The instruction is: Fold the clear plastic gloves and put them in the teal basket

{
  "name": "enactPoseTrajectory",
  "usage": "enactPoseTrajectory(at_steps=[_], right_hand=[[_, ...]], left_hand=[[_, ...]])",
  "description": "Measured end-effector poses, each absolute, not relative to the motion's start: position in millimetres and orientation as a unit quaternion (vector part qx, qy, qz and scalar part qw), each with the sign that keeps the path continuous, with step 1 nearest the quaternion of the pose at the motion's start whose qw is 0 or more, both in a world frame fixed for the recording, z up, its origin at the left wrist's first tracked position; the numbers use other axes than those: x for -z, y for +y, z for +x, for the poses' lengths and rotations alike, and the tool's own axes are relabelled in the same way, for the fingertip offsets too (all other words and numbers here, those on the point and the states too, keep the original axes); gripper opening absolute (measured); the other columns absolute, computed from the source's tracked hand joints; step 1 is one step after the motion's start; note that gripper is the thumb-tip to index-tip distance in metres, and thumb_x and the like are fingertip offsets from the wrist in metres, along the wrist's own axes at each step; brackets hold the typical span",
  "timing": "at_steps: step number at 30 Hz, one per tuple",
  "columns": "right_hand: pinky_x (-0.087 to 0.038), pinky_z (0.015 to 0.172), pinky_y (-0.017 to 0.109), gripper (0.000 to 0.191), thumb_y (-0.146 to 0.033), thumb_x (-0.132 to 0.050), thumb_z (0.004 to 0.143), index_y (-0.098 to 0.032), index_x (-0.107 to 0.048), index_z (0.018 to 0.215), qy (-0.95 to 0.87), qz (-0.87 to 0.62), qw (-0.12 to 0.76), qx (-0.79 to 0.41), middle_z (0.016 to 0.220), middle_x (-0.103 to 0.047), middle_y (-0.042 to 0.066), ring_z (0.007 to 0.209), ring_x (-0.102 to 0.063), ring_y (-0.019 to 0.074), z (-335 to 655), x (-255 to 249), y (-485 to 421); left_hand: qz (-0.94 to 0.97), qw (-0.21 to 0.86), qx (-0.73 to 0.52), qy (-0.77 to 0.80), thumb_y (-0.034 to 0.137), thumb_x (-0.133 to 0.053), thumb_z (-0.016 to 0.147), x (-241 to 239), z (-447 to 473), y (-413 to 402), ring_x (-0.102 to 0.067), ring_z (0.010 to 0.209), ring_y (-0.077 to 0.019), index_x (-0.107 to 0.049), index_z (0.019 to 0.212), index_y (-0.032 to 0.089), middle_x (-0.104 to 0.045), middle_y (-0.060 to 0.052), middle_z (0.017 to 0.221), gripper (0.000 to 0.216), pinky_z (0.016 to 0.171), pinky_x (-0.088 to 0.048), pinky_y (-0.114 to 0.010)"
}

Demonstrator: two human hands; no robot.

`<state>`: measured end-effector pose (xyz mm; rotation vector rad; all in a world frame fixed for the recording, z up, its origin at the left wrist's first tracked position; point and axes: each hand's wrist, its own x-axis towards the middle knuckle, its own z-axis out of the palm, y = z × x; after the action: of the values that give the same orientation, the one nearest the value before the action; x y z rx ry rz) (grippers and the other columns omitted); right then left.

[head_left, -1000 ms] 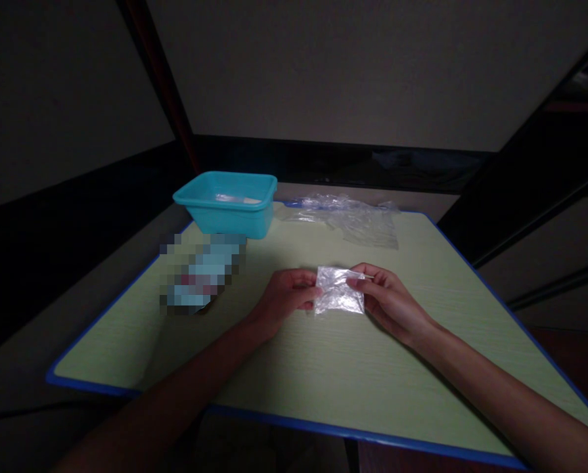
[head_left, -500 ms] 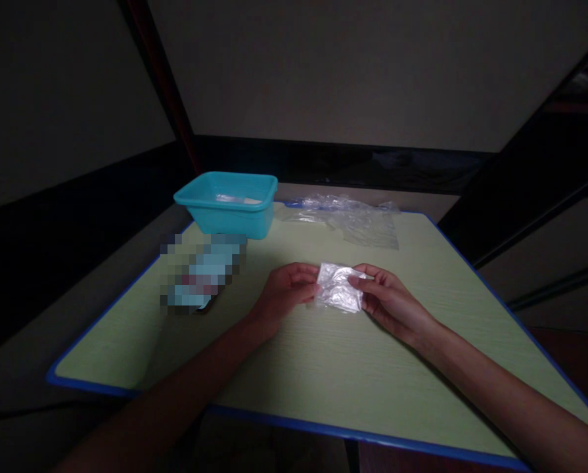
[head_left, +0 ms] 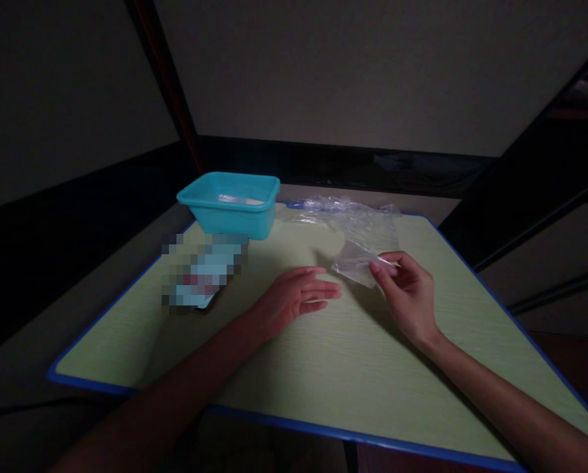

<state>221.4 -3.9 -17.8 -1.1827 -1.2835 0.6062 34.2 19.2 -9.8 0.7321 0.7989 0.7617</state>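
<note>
Between the thumb and fingers of my right hand (head_left: 406,292) is a small, clear plastic packet (head_left: 357,263), flat and shiny, tilted above the table. What the packet contains, if anything, I cannot make out. My left hand (head_left: 291,302) is to the left of it, fingers stretched out and apart, touching nothing but perhaps the tabletop. Behind the packet, a crumpled clear plastic bag (head_left: 367,220) lies along the far side of the table.
The pale green table (head_left: 294,387) has a blue edge. At its far left stands a turquoise plastic basin (head_left: 234,220) with something pale inside. A blurred-out flat object (head_left: 209,272), like a phone, lies in front of the basin. A wall rises behind.
My left hand has let go of the packet and spread its fingers. My right hand has turned the packet and lifted it slightly to the right and away.
</note>
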Motion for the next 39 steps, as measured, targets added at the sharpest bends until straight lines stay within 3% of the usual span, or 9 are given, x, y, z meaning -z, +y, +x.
enactPoseTrajectory(at_steps=[6,9,13,17,21,26,32,36,39], right_hand=[[-0.052,0.083,0.037,0.022,-0.012,-0.059,0.078,-0.027,-0.070,0.088,-0.851,-0.304,0.405,-0.142,0.100,-0.071,0.003,0.097,-0.065,0.0217,225,15,-13],[-0.052,0.089,0.038,0.022,-0.012,-0.056,0.082,-0.026,-0.070,0.093,-0.883,-0.271,0.371,-0.097,0.106,-0.069,0.003,0.100,-0.063,0.0203,223,14,-12],[-0.053,0.088,0.037,0.021,-0.009,-0.048,0.087,-0.017,-0.066,0.095,-0.914,-0.184,0.348,0.097,0.104,-0.069,0.008,0.100,-0.063,0.0188,220,14,-9],[-0.050,0.091,0.038,0.019,-0.008,-0.045,0.087,-0.013,-0.062,0.094,-0.920,-0.163,0.312,0.171,0.103,-0.070,0.011,0.102,-0.062,0.0192,220,16,-8],[-0.042,0.098,0.044,0.028,-0.006,-0.042,0.081,-0.014,-0.057,0.103,-0.917,-0.216,0.321,0.096,0.112,-0.065,0.013,0.112,-0.055,0.0211,222,18,-8],[-0.045,0.091,0.045,0.033,-0.008,-0.041,0.077,-0.018,-0.052,0.105,-0.851,-0.293,0.434,-0.052,0.116,-0.061,0.013,0.113,-0.052,0.0220,225,18,-6],[-0.047,0.070,0.033,0.019,-0.010,-0.050,0.079,-0.021,-0.058,0.093,-0.770,-0.356,0.523,-0.089,0.089,-0.059,0.005,0.085,-0.056,0.0177,219,13,-15],[-0.044,0.057,0.027,0.013,-0.013,-0.051,0.081,-0.019,-0.061,0.083,-0.797,-0.329,0.434,-0.262,0.071,-0.059,0.001,0.065,-0.055,0.0134,203,10,-27],[-0.047,0.070,0.031,0.016,-0.023,-0.056,0.082,-0.019,-0.064,0.095,-0.699,-0.346,0.353,-0.516,0.089,-0.066,0.005,0.081,-0.061,0.0153,193,15,-32]], left_hand=[[0.274,0.819,-0.374,0.337,0.023,-0.056,0.081,20,39,23,-0.066,0.071,-0.0158,-0.061,0.085,0.014,-0.068,-0.006,0.075,0.011,0.068,-0.051,-0.026],[0.282,0.794,-0.417,0.341,0.016,-0.065,0.071,22,39,23,-0.062,0.063,-0.0121,-0.060,0.092,0.014,-0.066,-0.002,0.071,0.022,0.061,-0.049,-0.023],[0.328,0.761,-0.430,0.357,0.011,-0.068,0.060,19,39,20,-0.059,0.060,-0.0115,-0.053,0.114,0.010,-0.065,-0.001,0.069,0.056,0.058,-0.045,-0.021],[0.370,0.737,-0.434,0.362,0.014,-0.067,0.059,18,37,18,-0.054,0.054,-0.0102,-0.051,0.121,0.009,-0.061,0.001,0.060,0.065,0.052,-0.039,-0.019],[0.367,0.720,-0.451,0.379,0.013,-0.066,0.058,19,37,18,-0.054,0.054,-0.0108,-0.050,0.122,0.009,-0.062,0.001,0.059,0.067,0.053,-0.038,-0.019],[0.365,0.699,-0.461,0.408,0.012,-0.063,0.058,19,37,21,-0.055,0.057,-0.0114,-0.054,0.119,0.012,-0.063,0.001,0.062,0.061,0.057,-0.041,-0.020],[0.364,0.661,-0.490,0.437,0.015,-0.064,0.059,26,35,25,-0.055,0.057,-0.0121,-0.059,0.114,0.015,-0.061,0.002,0.058,0.055,0.057,-0.042,-0.021],[0.346,0.654,-0.508,0.440,0.014,-0.064,0.059,28,34,25,-0.055,0.057,-0.0117,-0.057,0.114,0.013,-0.060,0.002,0.059,0.055,0.056,-0.042,-0.020],[0.370,0.629,-0.515,0.450,0.016,-0.063,0.061,28,33,25,-0.053,0.055,-0.0110,-0.054,0.119,0.012,-0.060,0.002,0.060,0.059,0.052,-0.040,-0.019]])
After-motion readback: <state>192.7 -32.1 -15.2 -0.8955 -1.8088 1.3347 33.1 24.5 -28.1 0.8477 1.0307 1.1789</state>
